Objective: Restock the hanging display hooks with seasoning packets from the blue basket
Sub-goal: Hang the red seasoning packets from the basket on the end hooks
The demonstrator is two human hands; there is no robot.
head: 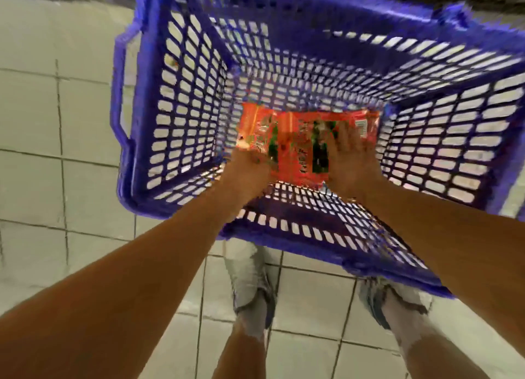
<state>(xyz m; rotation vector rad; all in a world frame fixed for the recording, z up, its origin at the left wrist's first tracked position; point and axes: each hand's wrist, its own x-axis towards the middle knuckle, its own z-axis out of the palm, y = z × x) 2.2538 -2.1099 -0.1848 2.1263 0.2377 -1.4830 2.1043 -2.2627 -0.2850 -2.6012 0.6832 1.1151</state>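
Both hands' grip (250, 165) (349, 163) unclear, on orange seasoning packets (295, 148) in blue basket (176, 117); print unreadable.

Even, fairly bright indoor light, my view smeared with motion blur, blue basket (284, 66) lattice jagged, wide-angle bending at edges, soft shadow on floor tiles (42, 180).

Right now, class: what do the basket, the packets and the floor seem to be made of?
Blue basket: likely moulded plastic, with lattice walls. Orange packets: probably glossy plastic film, shiny and crinkled. Floor: seemingly pale ceramic tile, with dark grout lines.
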